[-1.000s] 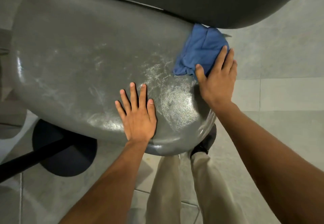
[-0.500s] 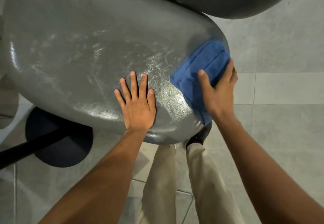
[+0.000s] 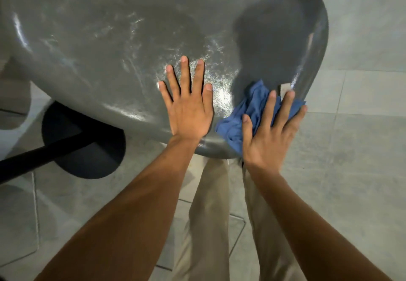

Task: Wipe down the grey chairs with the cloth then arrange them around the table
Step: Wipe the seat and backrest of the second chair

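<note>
A grey chair seat [image 3: 109,39] fills the upper part of the head view, glossy with streaks. My left hand [image 3: 186,105] lies flat on the seat's near edge, fingers straight and spread. A crumpled blue cloth [image 3: 248,113] sits at the seat's near right corner. My right hand [image 3: 270,131] presses on the cloth with straight fingers, covering its right part. The chair's backrest shows only as a dark sliver at the top right.
The chair's round black base [image 3: 87,144] and a black bar [image 3: 33,160] lie on the floor under the seat's left side. Grey floor tiles [image 3: 362,127] spread to the right. My beige trouser legs [image 3: 211,214] stand just below the seat's near edge.
My right hand has dragged the blue cloth from the seat's far right corner down to its near right corner. The left hand has stayed flat on the seat.
</note>
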